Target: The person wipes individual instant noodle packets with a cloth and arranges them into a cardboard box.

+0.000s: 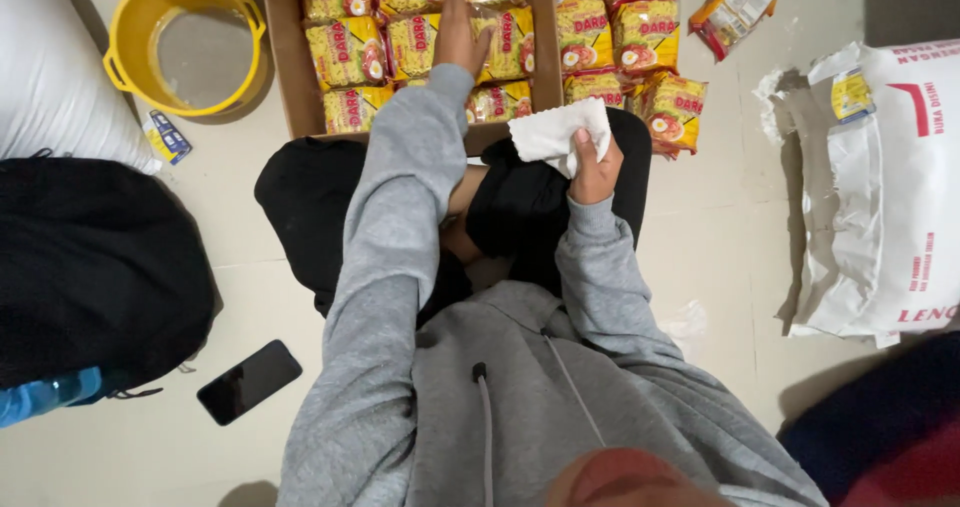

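Observation:
My left hand [459, 32] reaches forward into a brown cardboard box [283, 57] and rests flat on the yellow noodle packets [352, 52] packed in rows inside it. My right hand [594, 172] sits over my lap, fingers closed around a crumpled white cloth [553, 132]. More yellow noodle packets [642, 37] lie in a stack on the floor just right of the box. I sit cross-legged in black trousers and a grey hooded top.
A yellow bucket [130, 42] stands at the far left. A black phone [249, 381] lies on the tiled floor by my left knee, next to a black bag [90, 267]. A torn white sack [885, 187] lies on the right, and a loose packet [733, 9] beyond it.

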